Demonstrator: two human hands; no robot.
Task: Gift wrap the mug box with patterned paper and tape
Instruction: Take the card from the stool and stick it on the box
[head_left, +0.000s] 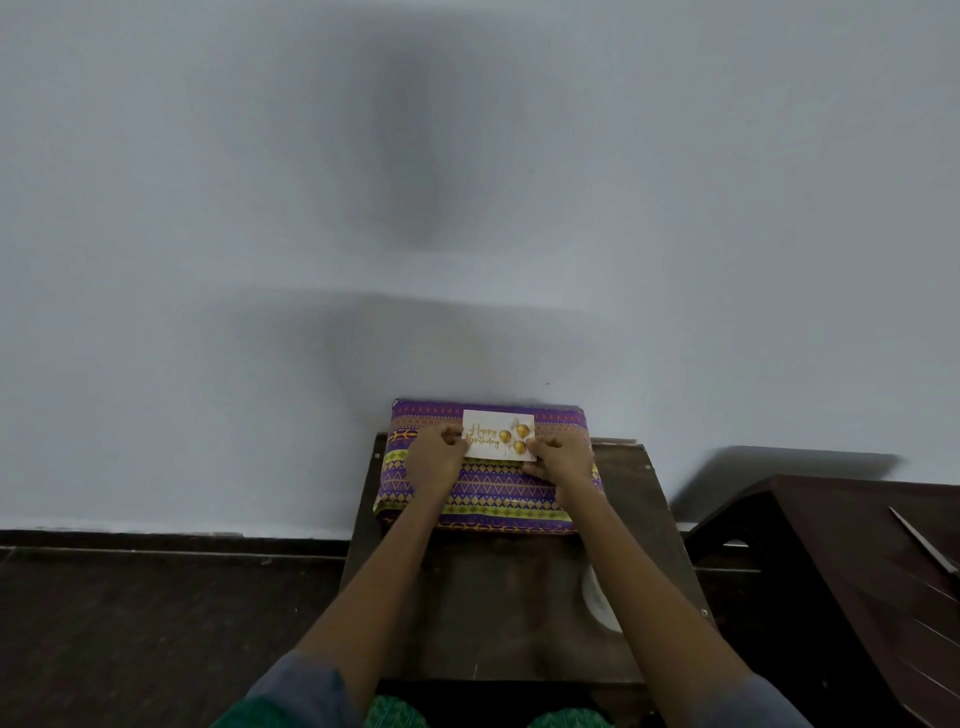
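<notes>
The box wrapped in purple-and-yellow patterned paper (493, 488) lies under both hands at the far edge of a small dark wooden table (493, 597), against the wall. The left hand (435, 454) and right hand (563, 457) pinch opposite ends of a white "Happy Birthday" card (496, 434) on top. A white tape roll (597, 597) sits nearer, beside the right forearm.

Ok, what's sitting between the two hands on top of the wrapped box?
A white birthday card with gold balloons, held at its ends by the left hand and right hand, in the head view.

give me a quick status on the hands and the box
Left hand and right hand both pinch the birthday card at its ends. Card lies on the wrapped box, fully papered. Nothing in the way.
</notes>
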